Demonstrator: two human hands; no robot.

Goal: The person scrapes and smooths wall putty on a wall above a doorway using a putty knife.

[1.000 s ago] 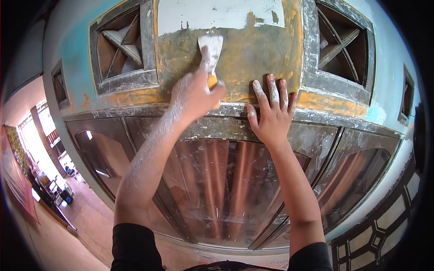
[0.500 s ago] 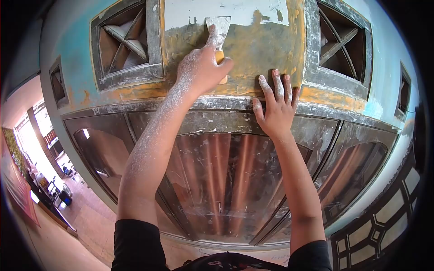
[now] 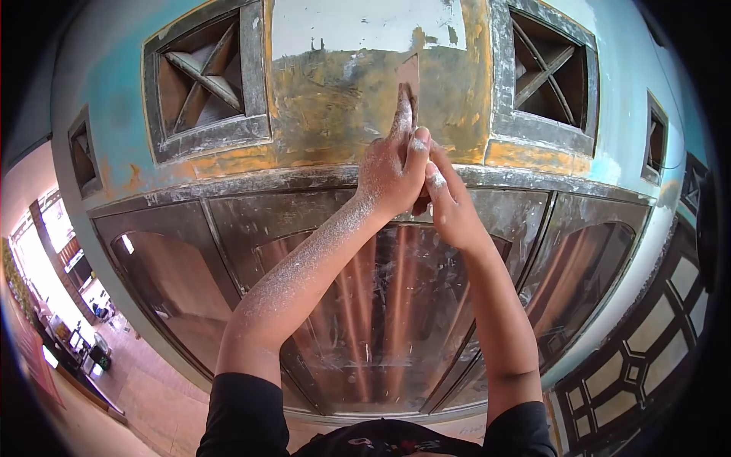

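My left hand, dusted with white powder, grips a putty knife. Its index finger lies along the blade, which points up and is turned nearly edge-on. My right hand is closed in against the left at the hidden handle, its thumb and forefinger beside the left thumb. Some fingers of both hands are out of sight. Behind the blade is a wall panel with an olive-brown and ochre surface. White filler covers its upper part.
Square vents with crossed bars, one left and one right, flank the panel. Below runs a dark wooden window frame with glass panes and reddish curtains behind. A bright doorway is at left, a dark patterned door at lower right.
My left hand has moved right and down, taking the putty knife off the white edge and turning its blade. My right hand has left the panel, where it lay spread, and joined the left.
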